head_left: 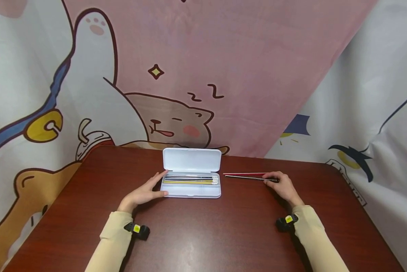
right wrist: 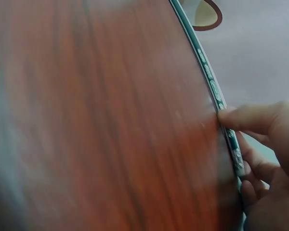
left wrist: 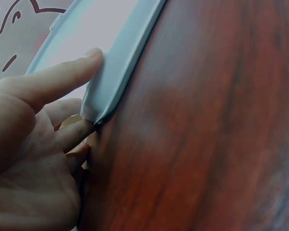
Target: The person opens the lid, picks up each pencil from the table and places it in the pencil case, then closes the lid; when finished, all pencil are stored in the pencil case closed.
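Observation:
A white pencil case [head_left: 191, 191] lies open at the back middle of the table, its lid [head_left: 191, 159] folded back. Several pencils [head_left: 191, 179], yellow and dark ones, lie lengthwise in its tray. My left hand [head_left: 160, 184] rests against the case's left end with straight fingers, forefinger at the rear corner and thumb at the front corner. In the left wrist view the thumb [left wrist: 62, 72] lies on the case wall [left wrist: 120, 62]. Right of the case lie a red pencil [head_left: 244, 173] and a black pencil [head_left: 245, 177]. My right hand [head_left: 270, 180] pinches the black pencil's right end [right wrist: 208, 77].
The dark brown wooden table [head_left: 206, 234] has rounded back corners and stands against a cartoon-printed cloth backdrop [head_left: 223, 75]. Small cameras are strapped to both wrists [head_left: 136, 228].

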Motion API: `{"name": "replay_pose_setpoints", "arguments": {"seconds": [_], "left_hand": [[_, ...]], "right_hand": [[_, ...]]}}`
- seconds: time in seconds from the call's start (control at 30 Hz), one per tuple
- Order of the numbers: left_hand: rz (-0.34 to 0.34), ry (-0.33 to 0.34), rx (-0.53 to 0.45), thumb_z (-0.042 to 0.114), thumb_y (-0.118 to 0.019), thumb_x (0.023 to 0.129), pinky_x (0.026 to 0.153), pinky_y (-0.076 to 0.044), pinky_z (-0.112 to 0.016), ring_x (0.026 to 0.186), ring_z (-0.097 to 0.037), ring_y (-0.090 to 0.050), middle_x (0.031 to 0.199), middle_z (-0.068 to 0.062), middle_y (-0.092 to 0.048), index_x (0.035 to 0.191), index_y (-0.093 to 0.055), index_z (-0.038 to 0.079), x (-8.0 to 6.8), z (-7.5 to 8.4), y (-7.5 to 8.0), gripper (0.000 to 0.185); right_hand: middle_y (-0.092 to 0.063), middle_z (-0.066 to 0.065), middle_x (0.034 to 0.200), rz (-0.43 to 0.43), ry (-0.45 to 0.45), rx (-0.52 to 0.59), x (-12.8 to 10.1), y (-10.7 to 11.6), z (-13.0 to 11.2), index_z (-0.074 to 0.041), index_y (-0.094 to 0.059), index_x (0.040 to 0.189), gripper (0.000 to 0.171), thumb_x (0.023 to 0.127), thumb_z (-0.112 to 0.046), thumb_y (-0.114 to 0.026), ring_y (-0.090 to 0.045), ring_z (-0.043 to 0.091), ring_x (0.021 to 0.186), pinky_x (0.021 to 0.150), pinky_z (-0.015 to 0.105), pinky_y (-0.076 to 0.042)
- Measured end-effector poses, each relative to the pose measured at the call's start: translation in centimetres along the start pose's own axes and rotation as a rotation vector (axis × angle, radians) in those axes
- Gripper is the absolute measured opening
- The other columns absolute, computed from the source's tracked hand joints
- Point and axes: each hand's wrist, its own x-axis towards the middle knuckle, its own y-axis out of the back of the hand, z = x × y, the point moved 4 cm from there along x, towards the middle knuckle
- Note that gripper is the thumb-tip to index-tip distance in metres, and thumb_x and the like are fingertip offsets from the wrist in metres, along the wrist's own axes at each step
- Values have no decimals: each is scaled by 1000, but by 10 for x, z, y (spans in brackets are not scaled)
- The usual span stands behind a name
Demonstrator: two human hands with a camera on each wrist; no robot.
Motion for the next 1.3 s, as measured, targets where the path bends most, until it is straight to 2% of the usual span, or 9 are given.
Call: {"name": "replay_pose_setpoints", "arguments": {"seconds": [0.17, 0.4, 0.53, 0.8, 1.07, 1.3], "left_hand": [[4, -10, 6, 28, -71, 87, 105, -7, -69, 142, -46, 0, 156, -28, -8, 154, -22, 9, 0, -2, 0, 84], [-5, -2, -5, 28, -70, 87, 105, -7, -69, 142, -46, 1, 156, -28, -6, 154, -22, 8, 0, -4, -3, 85], [0, -1, -9, 28, -71, 87, 105, -7, -69, 142, -46, 1, 156, -29, -6, 153, -22, 8, 0, -4, -3, 85], [5, -12, -1, 28, -71, 87, 105, -7, -69, 142, -46, 0, 156, -29, -7, 153, -23, 8, 0, -3, -2, 84], [11, -26, -1, 26, -71, 87, 105, -7, -69, 142, -47, 1, 156, -29, -8, 153, -23, 8, 1, -3, 1, 83], [6, -12, 18, 28, -70, 87, 105, -7, -69, 142, -46, 0, 156, -28, -8, 154, -23, 9, 1, -4, 0, 84]], "right_hand": [[-64, 18, 99, 35, 1, -6, 1, -3, 1, -1, -72, 95, 10, 85, -1, -71, -55, 29, 90, 77, 35, -40], [-66, 14, 100, -2, 27, 13, -5, -3, 1, -4, -71, 94, 7, 87, -3, -70, -53, 20, 85, 72, 27, -39], [-67, 12, 98, -2, 52, 36, -7, -2, -5, -4, -71, 93, 7, 86, -3, -72, -52, 18, 82, 70, 24, -38], [-67, 14, 98, 11, 78, 112, -12, -2, -20, 0, -72, 95, 11, 85, -2, -73, -56, 16, 86, 71, 20, -40], [-66, 13, 97, 11, 36, 185, -12, -15, -39, 0, -71, 96, 10, 87, -3, -71, -55, 13, 85, 71, 21, -43], [-69, 10, 93, 12, 75, 182, -12, -34, -57, -1, -71, 94, 10, 84, -1, -73, -58, 16, 83, 71, 22, -45]]}}
